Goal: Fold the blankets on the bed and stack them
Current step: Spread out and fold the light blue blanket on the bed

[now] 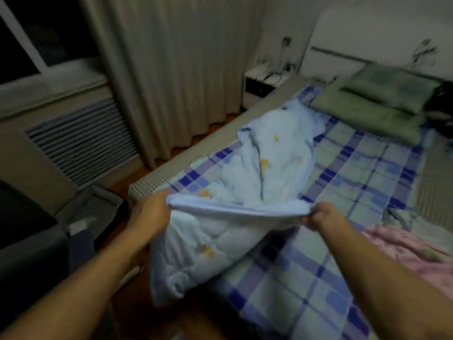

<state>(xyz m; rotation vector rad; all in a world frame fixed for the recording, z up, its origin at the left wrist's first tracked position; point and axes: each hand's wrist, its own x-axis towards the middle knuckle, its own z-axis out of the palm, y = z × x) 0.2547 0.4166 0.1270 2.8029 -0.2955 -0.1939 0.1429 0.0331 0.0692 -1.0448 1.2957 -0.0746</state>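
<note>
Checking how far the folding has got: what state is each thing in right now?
light blue blanket: unfolded, near edge lifted.
left hand: grips blanket edge.
right hand: pinches blanket edge.
pink blanket: crumpled, unfolded.
green pillows: stacked.
curtain: drawn.

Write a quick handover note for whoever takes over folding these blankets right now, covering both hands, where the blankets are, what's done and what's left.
Left hand: grips one end of the light blue blanket's near edge.
Right hand: pinches the other end of that edge, held taut between the hands.
Blue blanket: its far part lies crumpled on the checked bedsheet; the near part hangs over the bed's side.
Pink blanket: lies unfolded at the right of the bed.
Green bedding sits stacked at the head end.
Done: blue blanket picked up by one edge.
Left: fold the blue, fold the pink, stack them.
</note>
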